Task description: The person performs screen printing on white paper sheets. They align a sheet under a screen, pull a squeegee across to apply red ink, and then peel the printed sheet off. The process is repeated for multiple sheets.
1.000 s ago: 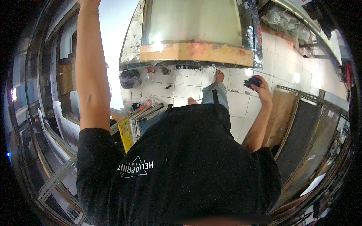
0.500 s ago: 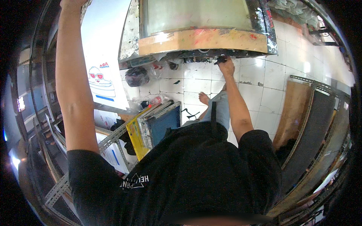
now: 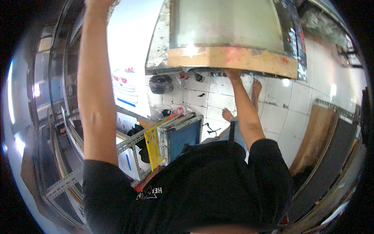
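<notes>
My left arm reaches far forward along the left side. Only the base of my left hand [image 3: 100, 2] shows at the top edge, beside a white printed sheet [image 3: 134, 43] with a blue and red drawing; its fingers are out of view. My right hand [image 3: 233, 74] reaches under the front edge of a paint-stained table, below a tan wooden strip [image 3: 187, 57]. The fingers are hidden there, so what they hold does not show. Above the strip lies a pale, translucent framed panel [image 3: 226, 23], like a printing screen.
Several framed screens [image 3: 182, 136], one yellow-edged, lean beside a perforated metal rack [image 3: 132, 141] at my left. A dark plastic bag [image 3: 161, 84] and a clear bottle [image 3: 177, 112] lie below the table. Brown and dark boards [image 3: 315, 140] stand at the right on white floor tiles [image 3: 278, 121].
My right hand, which gripped a small black thing at the table's edge, has slid underneath and its fingers are now hidden. The view has shifted, and my other foot now shows.
</notes>
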Motion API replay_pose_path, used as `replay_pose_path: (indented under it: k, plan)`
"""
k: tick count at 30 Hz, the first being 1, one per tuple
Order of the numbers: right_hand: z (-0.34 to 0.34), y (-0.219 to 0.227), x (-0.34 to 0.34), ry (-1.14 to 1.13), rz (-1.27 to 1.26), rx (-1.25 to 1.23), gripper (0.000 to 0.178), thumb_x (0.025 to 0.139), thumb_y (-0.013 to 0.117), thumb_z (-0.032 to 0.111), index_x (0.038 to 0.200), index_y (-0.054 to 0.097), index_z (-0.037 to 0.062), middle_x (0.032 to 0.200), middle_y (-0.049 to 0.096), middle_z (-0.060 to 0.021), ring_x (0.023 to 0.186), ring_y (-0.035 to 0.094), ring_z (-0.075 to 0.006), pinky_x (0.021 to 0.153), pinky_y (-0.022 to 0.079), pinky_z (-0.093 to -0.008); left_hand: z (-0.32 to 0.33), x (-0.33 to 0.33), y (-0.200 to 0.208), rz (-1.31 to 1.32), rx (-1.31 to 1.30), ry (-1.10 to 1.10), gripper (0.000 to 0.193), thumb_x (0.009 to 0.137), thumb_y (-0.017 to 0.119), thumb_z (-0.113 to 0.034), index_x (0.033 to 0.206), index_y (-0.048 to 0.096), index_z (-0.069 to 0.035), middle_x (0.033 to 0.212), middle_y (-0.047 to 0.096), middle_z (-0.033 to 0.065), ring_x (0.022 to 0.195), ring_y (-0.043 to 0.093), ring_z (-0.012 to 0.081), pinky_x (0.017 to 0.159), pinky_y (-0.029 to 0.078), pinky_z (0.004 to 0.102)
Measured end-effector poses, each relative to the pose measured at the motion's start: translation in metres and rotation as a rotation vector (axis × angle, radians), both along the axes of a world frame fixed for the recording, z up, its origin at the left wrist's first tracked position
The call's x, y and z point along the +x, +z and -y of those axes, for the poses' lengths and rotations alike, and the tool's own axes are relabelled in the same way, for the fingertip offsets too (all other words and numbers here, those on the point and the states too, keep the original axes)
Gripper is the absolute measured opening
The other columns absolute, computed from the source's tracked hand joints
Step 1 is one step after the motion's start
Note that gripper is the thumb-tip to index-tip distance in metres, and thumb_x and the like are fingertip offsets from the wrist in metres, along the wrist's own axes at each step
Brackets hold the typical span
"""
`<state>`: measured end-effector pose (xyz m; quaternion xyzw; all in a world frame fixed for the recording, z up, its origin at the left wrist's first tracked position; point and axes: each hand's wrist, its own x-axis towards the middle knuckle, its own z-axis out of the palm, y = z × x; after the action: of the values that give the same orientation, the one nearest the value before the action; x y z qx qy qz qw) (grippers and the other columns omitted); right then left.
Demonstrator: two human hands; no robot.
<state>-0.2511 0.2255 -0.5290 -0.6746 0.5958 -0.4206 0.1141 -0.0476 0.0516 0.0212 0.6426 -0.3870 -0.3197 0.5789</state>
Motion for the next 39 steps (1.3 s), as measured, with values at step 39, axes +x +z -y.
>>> replay_pose_path:
  k: [39]
  plan:
    - [0.194, 0.532, -0.172, -0.096, -0.591, -0.62, 0.058, 0.095, 0.039, 0.057, 0.138, 0.05, 0.0206, 0.143, 0.048, 0.0015, 0.133, 0.041, -0.0298, 0.111, 0.024, -0.0517, -0.066, -0.009, -0.142, -0.153, -0.107, 0.457, 0.049, 0.09, 0.067, -0.032, 0.126, 0.059, 0.0, 0.103, 0.068, 0.011, 0.092, 0.062, 0.0143, 0.075, 0.046, 0.0219]
